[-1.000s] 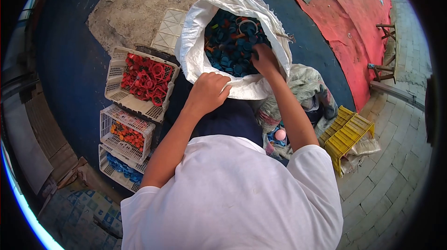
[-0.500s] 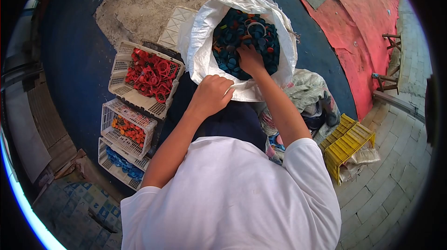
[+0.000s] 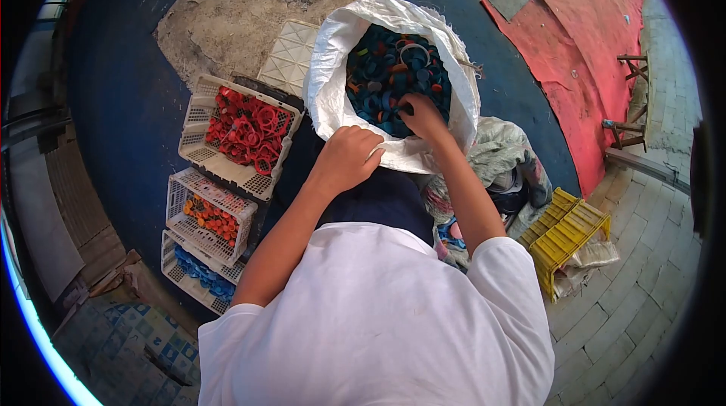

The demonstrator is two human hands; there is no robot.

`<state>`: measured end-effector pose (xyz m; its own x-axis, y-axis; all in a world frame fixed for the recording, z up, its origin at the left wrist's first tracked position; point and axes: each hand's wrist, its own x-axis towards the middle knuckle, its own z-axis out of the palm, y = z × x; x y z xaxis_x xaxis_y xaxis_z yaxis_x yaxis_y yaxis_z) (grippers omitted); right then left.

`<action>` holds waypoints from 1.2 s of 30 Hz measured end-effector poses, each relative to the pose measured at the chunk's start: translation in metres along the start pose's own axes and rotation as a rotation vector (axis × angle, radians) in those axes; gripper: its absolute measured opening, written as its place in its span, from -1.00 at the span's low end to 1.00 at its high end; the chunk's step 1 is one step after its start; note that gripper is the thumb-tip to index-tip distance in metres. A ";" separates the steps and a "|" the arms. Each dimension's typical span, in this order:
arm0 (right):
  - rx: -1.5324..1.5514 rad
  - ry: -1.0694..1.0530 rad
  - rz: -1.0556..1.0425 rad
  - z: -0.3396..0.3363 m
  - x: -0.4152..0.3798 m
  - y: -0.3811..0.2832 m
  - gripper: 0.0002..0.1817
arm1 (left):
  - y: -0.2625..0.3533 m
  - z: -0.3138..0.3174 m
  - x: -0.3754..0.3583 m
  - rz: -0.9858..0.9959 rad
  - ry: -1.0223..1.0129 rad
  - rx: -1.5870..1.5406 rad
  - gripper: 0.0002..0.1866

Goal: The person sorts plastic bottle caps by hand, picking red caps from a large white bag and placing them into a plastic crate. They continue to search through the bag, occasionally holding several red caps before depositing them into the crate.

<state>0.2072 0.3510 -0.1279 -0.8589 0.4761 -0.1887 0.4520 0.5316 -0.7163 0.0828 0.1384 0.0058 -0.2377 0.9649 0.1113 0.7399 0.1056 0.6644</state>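
Observation:
A white woven sack (image 3: 330, 65) stands in front of me with its mouth wide. Inside lie many dark teal plastic caps (image 3: 378, 77), with a few orange pieces and a pale ring (image 3: 414, 50) among them. My left hand (image 3: 348, 155) is closed on the near rim of the sack. Within the mouth, my right hand (image 3: 425, 116) is over the caps at the near right side, its fingers curled together. Whatever lies between those fingers is too dark and small to make out.
To the left stand crates with red plastic rings (image 3: 246, 130), orange pieces (image 3: 212, 220) and blue pieces (image 3: 203, 273). A second, crumpled sack (image 3: 499, 149) is at the right, beside a yellow crate (image 3: 563, 243). Red matting (image 3: 582, 65) and a wooden stool (image 3: 631, 130) are farther right.
My right hand has drawn back toward me and slightly right across the caps, and its fingers are now more curled. My left hand keeps its hold on the rim.

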 end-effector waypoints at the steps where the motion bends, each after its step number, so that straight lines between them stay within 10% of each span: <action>1: 0.001 0.021 -0.003 -0.003 -0.003 0.000 -0.72 | 0.000 0.000 0.000 0.004 -0.001 0.000 -0.83; 13: -0.311 -0.022 0.368 -0.030 -0.019 -0.022 -0.67 | -0.004 -0.009 -0.002 -0.042 -0.088 -0.031 -0.79; 22: -0.199 0.112 -0.100 0.000 0.033 -0.035 -0.67 | -0.011 -0.018 0.005 -0.044 -0.050 -0.003 -0.80; 36: -0.363 -0.222 0.028 0.092 0.124 -0.063 -0.47 | -0.021 -0.026 0.019 0.012 -0.133 0.272 -0.83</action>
<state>0.0499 0.3119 -0.1676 -0.8583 0.3523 -0.3731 0.4970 0.7517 -0.4335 0.0466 0.1480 0.0138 -0.1564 0.9877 0.0083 0.8881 0.1370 0.4389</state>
